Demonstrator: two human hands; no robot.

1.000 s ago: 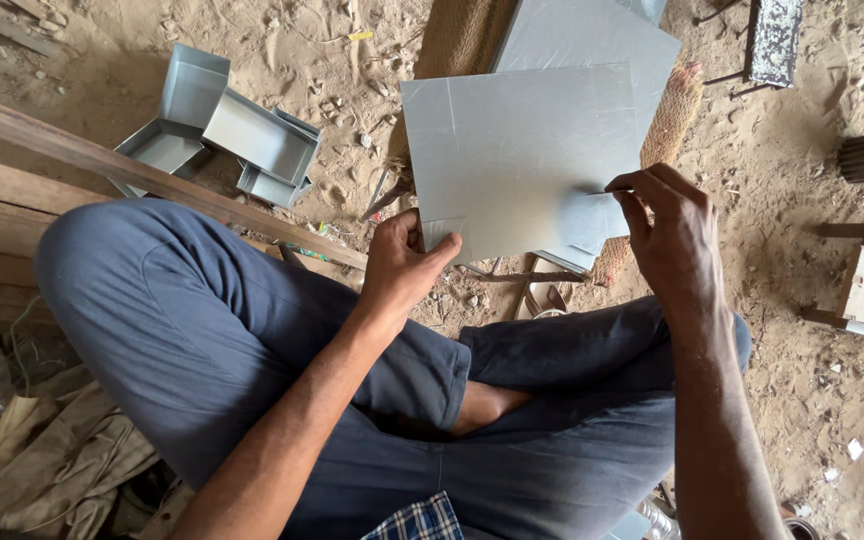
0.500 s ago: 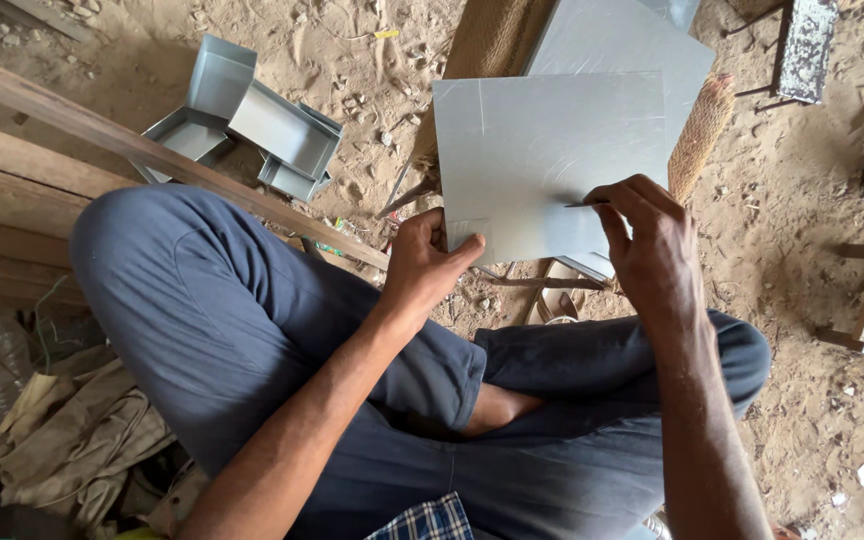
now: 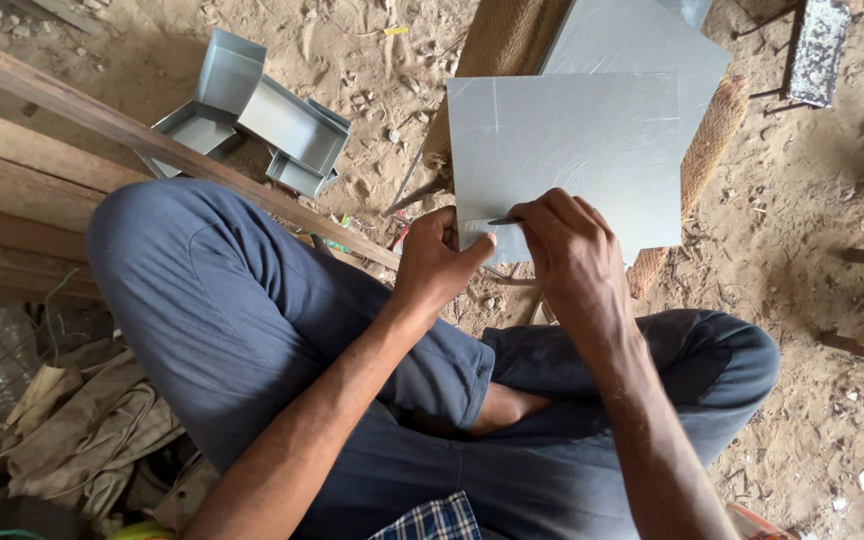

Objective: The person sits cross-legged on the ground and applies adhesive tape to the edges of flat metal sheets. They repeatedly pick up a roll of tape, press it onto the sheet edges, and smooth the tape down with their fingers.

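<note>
He sits cross-legged on the sandy floor, a flat grey square metal sheet [image 3: 567,150] lying just in front of his knees on a second grey sheet [image 3: 642,40]. His left hand [image 3: 439,262] is curled around the near edge of the top sheet, thumb pressed on it. His right hand [image 3: 574,255] has its fingers pinched together around a thin dark scribing tool [image 3: 502,221] touching that edge. Folded grey metal trays [image 3: 252,115] lie well apart, beyond a long wooden plank [image 3: 132,135].
</note>
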